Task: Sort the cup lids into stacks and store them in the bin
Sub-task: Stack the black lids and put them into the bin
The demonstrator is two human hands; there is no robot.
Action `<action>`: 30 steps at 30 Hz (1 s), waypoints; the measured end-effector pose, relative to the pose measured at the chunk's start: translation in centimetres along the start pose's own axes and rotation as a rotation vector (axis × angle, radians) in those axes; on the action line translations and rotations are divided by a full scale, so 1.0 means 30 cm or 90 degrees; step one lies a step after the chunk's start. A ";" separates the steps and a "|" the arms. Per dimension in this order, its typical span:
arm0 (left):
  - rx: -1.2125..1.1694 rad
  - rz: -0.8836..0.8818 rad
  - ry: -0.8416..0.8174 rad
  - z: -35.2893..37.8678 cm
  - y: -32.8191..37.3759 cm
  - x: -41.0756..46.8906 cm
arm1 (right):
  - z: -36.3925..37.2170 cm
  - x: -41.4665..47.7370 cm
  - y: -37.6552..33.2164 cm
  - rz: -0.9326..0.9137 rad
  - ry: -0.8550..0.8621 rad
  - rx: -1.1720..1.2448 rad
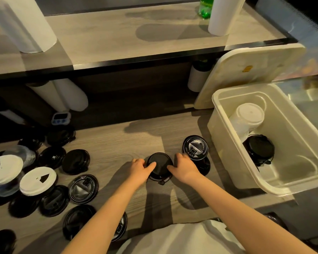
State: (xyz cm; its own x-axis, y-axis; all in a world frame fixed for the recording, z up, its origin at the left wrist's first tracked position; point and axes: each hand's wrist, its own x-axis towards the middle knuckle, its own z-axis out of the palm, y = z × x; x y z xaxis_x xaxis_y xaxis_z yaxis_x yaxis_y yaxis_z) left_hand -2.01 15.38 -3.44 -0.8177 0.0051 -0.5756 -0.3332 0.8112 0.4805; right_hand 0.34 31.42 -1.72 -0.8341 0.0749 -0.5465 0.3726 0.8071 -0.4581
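Note:
A short stack of black cup lids [160, 166] stands on the wooden counter in the middle. My left hand [140, 167] grips its left side, thumb lying on top. My right hand [184, 166] grips its right side. Just to the right stands a taller black lid stack [195, 147]. Several loose black lids [75, 161] lie scattered at the left, among two white lids [38, 180] resting on stacks. At the right, the cream bin [246, 171] holds a white lid stack [248, 119] and a black lid stack [260, 149].
The bin's lid [246, 70] leans against the raised shelf behind it. White cup sleeves [70, 96] and a small timer [61, 117] sit under the shelf at the left. A paper roll [222, 15] and a green bottle [206, 8] stand on top.

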 end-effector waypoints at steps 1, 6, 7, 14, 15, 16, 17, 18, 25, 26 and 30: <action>0.015 -0.004 0.002 0.004 0.003 0.004 | 0.012 0.000 -0.006 0.019 -0.021 0.013; -0.014 -0.022 0.027 0.001 0.009 -0.008 | 0.058 0.010 -0.027 0.081 -0.016 0.202; -0.025 -0.019 0.032 0.000 0.002 -0.009 | 0.062 0.008 -0.030 0.086 -0.008 0.258; -0.130 -0.047 -0.008 -0.020 -0.021 -0.016 | 0.083 -0.011 -0.053 0.090 -0.007 0.514; -0.162 -0.053 -0.023 -0.024 -0.023 -0.010 | 0.075 -0.014 -0.051 0.080 -0.019 0.530; -0.205 -0.064 -0.042 -0.034 -0.019 -0.014 | 0.063 -0.018 -0.047 0.065 -0.034 0.544; -0.258 -0.069 -0.057 -0.041 -0.014 -0.014 | 0.045 -0.026 -0.044 0.048 -0.053 0.554; -0.322 -0.073 -0.072 -0.051 -0.006 -0.019 | 0.026 -0.032 -0.037 0.031 -0.074 0.568; -0.528 0.005 -0.207 -0.108 0.117 -0.069 | -0.131 -0.077 0.020 -0.042 -0.105 0.663; -0.519 0.024 -0.217 -0.109 0.132 -0.072 | -0.152 -0.080 0.028 -0.051 -0.095 0.667; -0.544 0.063 -0.176 -0.105 0.196 -0.082 | -0.211 -0.076 0.059 -0.052 0.022 0.617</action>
State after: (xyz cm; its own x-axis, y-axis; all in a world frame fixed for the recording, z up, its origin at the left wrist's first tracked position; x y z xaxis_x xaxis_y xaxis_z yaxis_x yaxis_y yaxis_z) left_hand -3.43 18.29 2.89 -0.7560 0.2824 -0.5905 -0.5924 0.0888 0.8008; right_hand 0.33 36.40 3.15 -0.8779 0.0706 -0.4736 0.4734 -0.0211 -0.8806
